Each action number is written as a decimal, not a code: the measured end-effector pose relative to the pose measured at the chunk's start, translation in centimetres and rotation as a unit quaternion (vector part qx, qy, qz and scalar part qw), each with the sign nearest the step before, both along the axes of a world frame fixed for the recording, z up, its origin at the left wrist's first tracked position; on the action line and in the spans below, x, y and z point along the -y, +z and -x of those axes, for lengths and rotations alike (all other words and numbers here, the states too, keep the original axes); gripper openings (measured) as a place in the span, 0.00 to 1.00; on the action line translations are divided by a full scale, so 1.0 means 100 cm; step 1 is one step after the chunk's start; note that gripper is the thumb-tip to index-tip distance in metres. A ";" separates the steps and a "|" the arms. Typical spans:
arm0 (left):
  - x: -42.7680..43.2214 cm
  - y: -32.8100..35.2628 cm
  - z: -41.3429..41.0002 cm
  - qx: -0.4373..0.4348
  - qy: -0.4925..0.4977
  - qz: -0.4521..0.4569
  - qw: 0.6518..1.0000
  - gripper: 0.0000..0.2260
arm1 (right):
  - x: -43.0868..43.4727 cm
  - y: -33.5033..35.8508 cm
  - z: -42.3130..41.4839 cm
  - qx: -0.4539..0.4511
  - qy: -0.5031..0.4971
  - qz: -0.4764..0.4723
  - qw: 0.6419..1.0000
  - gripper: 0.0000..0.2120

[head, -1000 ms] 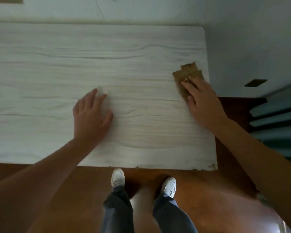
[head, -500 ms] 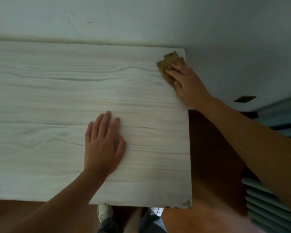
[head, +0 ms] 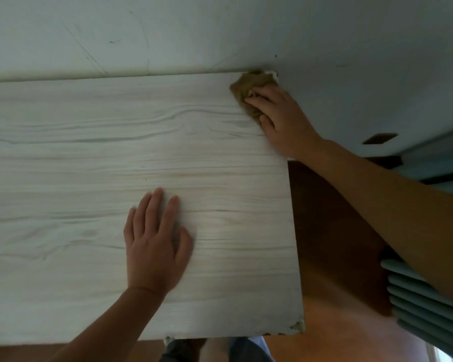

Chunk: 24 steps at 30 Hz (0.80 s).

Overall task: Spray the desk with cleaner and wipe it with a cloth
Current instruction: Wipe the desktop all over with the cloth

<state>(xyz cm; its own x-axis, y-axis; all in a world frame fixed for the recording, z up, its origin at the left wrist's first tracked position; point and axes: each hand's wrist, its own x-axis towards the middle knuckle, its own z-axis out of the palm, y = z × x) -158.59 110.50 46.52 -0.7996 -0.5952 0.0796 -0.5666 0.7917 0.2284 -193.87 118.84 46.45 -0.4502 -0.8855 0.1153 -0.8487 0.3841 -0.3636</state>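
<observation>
Two hands on the pale wood-grain desk — the left hand lies flat, fingers straight and slightly spread, toward the front right. The right hand grips the bunched brown cloth, fingers curled over it — jammed into the far right corner, against the wall.

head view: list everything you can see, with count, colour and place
desk: one, whitish wood grain, fills left and centre
cloth: one, tan, bunched at the desk's far right corner
wall: one, pale, behind the desk
dark opening: one, low on the wall, right
floor: reddish brown, right of the desk
slats: several, pale teal, right edge
left hand: flat on the desk
right hand: fingers bent over the cloth
</observation>
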 end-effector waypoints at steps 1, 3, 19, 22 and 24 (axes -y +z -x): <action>0.000 0.001 0.000 0.002 0.001 -0.006 1.000 0.27 | -0.010 0.000 -0.013 0.005 0.006 0.005 1.000 0.22; 0.000 0.001 0.000 0.009 0.002 -0.020 1.000 0.27 | -0.034 0.001 -0.041 0.014 0.006 0.008 1.000 0.23; 0.008 0.004 -0.010 -0.004 -0.031 -0.111 0.993 0.23 | -0.178 0.006 -0.302 0.006 -0.167 -0.059 0.984 0.22; 0.016 0.015 -0.043 -0.011 -0.125 -0.155 0.980 0.23 | -0.182 0.011 -0.337 -0.006 -0.218 -0.092 0.972 0.24; 0.025 0.023 -0.082 0.010 -0.173 -0.143 0.974 0.23 | -0.175 0.017 -0.357 -0.005 -0.253 -0.109 0.961 0.24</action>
<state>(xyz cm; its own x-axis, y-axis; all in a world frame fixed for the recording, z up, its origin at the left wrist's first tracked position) -150.43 107.96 48.86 -0.9562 -0.2849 -0.0677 -0.2834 0.8419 0.4593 -158.18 136.31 48.14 -0.8297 -0.5567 -0.0421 -0.5359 0.8152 -0.2196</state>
